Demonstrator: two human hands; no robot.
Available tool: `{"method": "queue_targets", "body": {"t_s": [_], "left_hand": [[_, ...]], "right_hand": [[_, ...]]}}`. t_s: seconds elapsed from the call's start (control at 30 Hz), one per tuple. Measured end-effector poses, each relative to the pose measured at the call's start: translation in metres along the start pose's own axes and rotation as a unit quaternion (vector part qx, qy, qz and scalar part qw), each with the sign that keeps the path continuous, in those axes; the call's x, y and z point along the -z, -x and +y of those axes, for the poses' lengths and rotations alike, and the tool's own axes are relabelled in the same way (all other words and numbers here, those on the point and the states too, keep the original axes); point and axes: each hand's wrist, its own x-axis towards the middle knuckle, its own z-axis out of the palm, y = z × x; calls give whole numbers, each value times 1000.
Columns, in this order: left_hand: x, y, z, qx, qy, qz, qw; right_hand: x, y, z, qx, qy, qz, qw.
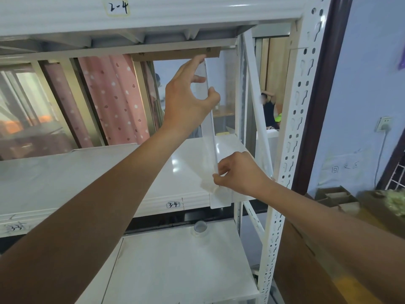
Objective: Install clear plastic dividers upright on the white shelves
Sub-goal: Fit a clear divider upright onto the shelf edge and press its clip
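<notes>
Now both hands gripping upright divider: left hand high, right hand at base.

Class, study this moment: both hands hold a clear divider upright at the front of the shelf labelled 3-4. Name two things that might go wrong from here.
1. The left hand pinches the clear divider near its top while the right hand pinches it low at the shelf edge; the thin sheet may bow or slip.
2. Its foot overhangs the shelf's front lip, so it might settle tilted.
</notes>
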Motion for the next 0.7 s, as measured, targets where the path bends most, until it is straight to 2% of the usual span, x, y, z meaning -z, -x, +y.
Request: {"method": "queue_targets", "body": {"t_s": [0.6,0.7], "left_hand": [[-14,-3,-1,-20,-11,-40,999],[-16,1,-2,-25,-8,-58,998]], "right_hand": [[-8,4,7,33,-28,27,999],[-13,3,11,34,-4,28,999]]}}
